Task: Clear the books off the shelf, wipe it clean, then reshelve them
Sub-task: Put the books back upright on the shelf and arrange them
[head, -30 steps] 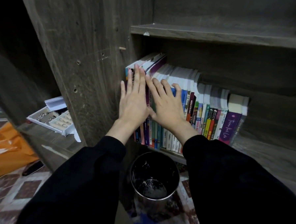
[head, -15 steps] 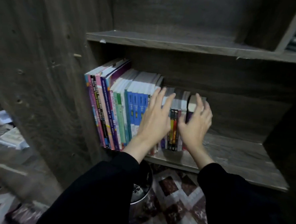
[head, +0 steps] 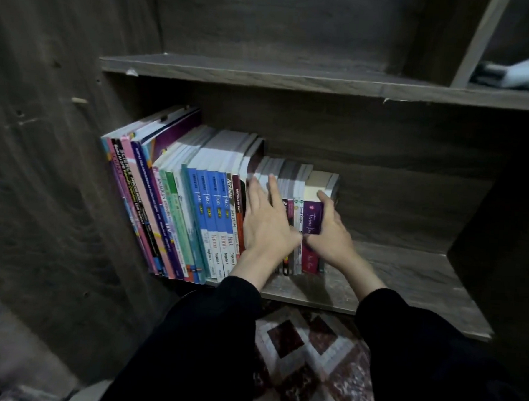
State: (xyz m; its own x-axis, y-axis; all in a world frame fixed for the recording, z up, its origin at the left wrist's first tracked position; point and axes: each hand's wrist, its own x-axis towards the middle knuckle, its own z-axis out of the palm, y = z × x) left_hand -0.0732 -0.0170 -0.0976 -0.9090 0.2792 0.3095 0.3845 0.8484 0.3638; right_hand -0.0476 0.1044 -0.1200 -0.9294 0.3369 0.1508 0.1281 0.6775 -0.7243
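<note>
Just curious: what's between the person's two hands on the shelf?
In the head view, a few thin upright books stand between the left hand and the right hand, which grips the purple book.

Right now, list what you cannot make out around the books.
Head view only.
- Spines in the row of books under the left hand: covered by it.
- How far the right hand wraps: hidden behind the purple book.
- Pale object, upper-right compartment: blurred, cut off by the frame edge.
</note>
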